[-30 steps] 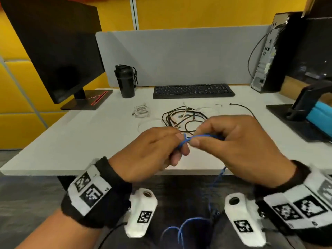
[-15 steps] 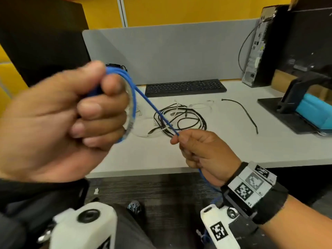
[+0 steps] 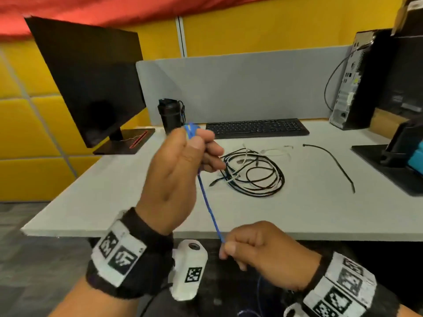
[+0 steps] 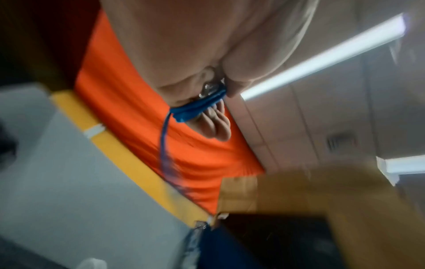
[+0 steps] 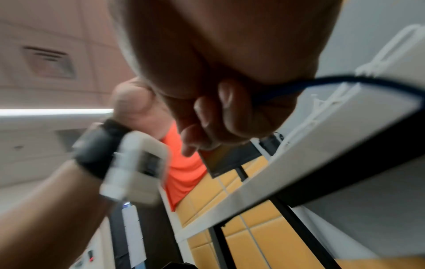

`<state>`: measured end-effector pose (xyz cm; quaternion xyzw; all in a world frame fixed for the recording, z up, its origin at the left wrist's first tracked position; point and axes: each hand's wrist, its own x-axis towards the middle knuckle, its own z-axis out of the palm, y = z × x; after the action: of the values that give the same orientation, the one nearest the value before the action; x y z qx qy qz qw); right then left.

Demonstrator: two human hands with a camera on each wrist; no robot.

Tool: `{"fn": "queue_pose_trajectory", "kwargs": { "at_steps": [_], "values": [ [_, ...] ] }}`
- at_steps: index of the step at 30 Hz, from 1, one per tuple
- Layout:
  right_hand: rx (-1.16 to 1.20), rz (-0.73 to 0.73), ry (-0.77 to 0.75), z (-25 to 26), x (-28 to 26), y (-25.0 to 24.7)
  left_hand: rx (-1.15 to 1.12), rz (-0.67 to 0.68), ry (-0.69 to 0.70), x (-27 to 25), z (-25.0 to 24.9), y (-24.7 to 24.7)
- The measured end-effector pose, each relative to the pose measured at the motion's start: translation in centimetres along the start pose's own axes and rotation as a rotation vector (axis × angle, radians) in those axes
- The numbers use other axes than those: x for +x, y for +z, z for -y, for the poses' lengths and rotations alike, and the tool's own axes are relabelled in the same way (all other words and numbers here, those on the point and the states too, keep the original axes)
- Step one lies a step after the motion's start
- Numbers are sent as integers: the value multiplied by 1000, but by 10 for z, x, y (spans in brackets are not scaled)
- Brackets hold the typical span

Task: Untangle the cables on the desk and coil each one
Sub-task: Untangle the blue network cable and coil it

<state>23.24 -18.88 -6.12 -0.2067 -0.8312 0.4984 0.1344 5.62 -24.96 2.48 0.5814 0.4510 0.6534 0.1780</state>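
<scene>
thin blue cable (image 3: 207, 200), taut (few loops) in left hand (image 3: 176, 177)

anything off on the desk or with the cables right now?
Nothing damaged or spilled. The black and white cables lie in one tangled heap mid-desk, not yet sorted, and a single black cable lies loose to their right. The blue cable runs taut between the left hand and right hand.
</scene>
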Motion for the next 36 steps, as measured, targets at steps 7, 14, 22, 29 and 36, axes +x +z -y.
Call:
{"fn": "queue_pose_trajectory", "kwargs": {
  "at_steps": [7,14,22,29,36],
  "values": [
    [5,-290,-264,53,-20,-51,178,418,-354,-13,41,4],
    [366,-572,-31,13,4,-49,-595,516,-464,-22,28,29],
    [-173,-185,-142,41,-10,-18,386,171,-67,-6,11,10],
    [-18,-517,-336,60,-23,-61,-25,626,-501,-19,1,17],
    [545,-457,-186,21,1,-37,-392,418,-406,-9,-27,12]
  ]
}}
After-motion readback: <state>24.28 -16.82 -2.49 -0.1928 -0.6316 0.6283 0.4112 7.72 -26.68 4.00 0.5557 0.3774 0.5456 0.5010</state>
